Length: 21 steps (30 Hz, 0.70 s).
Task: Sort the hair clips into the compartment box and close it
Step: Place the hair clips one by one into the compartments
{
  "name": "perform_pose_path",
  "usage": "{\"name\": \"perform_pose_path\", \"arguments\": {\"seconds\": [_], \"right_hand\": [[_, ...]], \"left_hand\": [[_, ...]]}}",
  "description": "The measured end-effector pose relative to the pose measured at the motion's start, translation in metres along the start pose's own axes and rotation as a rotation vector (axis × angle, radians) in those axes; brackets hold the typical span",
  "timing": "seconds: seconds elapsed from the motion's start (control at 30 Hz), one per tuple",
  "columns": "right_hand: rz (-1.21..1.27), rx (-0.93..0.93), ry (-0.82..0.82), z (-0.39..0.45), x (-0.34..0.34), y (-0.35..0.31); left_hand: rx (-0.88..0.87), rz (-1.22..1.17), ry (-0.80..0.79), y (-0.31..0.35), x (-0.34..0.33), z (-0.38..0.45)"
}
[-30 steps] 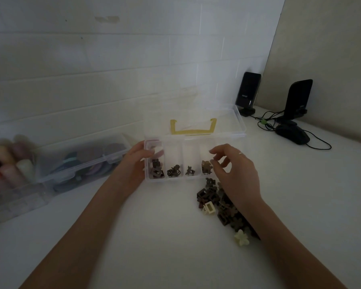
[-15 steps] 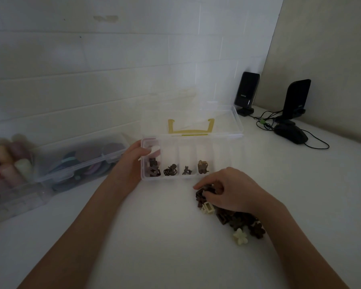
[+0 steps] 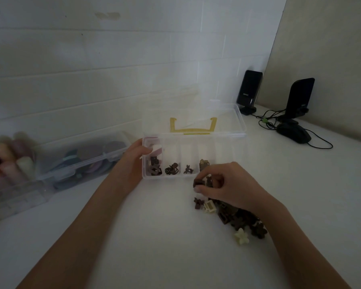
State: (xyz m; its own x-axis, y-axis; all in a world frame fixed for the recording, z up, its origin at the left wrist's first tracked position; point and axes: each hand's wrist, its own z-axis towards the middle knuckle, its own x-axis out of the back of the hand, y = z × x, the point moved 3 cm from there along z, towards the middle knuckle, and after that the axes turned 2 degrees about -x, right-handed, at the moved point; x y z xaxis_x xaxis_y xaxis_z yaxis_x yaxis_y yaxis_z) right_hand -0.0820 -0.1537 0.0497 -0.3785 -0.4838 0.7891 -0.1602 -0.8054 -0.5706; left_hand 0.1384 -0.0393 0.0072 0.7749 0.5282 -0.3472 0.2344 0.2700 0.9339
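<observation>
A clear compartment box [image 3: 223, 152] stands open on the white table, its lid [image 3: 227, 119] with a yellow handle tipped back. Small dark hair clips lie in its left compartments. My left hand [image 3: 131, 163] grips the box's left end, thumb over the rim. Just in front of the box, my right hand [image 3: 227, 184] pinches a dark brown square hair clip [image 3: 198, 182] between thumb and fingers, lifted above a pile of hair clips [image 3: 236, 219]. The pile is mostly brown, with a cream square clip [image 3: 209, 206] and a cream flower clip [image 3: 241, 236].
At the left stand a clear case of round pads [image 3: 79, 157] and a clear box of coloured rolls [image 3: 6, 163]. Two black speakers [image 3: 249, 90] and a black mouse [image 3: 294, 133] with cables sit at the back right. A tiled wall rises behind the box.
My right hand came back from the box to the pile, closed on a dark brown clip, and now lifts it slightly toward the box. The left hand stays on the box.
</observation>
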Motion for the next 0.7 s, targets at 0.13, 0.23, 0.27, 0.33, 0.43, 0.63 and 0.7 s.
{"name": "perform_pose_path", "arguments": {"seconds": [0.13, 0.23, 0.27, 0.33, 0.43, 0.63, 0.7], "right_hand": [[0.084, 0.042, 0.111, 0.0, 0.003, -0.003], [0.089, 0.054, 0.197, 0.0, 0.005, -0.004], [0.091, 0.04, 0.242, 0.0, 0.007, -0.003], [0.09, -0.008, 0.358, -0.001, 0.014, 0.0], [0.071, -0.088, 0.507, -0.003, 0.026, 0.01], [0.059, -0.172, 0.6, -0.002, 0.03, 0.019], [0.016, -0.136, 0.588, -0.002, 0.029, 0.016]], "left_hand": [[0.002, 0.027, -0.004, 0.002, -0.001, -0.003], [0.0, 0.038, -0.011, 0.005, -0.007, -0.007], [-0.002, 0.044, -0.009, 0.007, -0.009, -0.008], [-0.001, 0.037, -0.004, 0.009, -0.012, -0.01], [-0.004, 0.03, -0.005, 0.011, -0.013, -0.01], [-0.039, 0.03, -0.051, 0.012, -0.014, -0.011], [-0.044, 0.013, -0.039, 0.01, -0.009, -0.01]]}}
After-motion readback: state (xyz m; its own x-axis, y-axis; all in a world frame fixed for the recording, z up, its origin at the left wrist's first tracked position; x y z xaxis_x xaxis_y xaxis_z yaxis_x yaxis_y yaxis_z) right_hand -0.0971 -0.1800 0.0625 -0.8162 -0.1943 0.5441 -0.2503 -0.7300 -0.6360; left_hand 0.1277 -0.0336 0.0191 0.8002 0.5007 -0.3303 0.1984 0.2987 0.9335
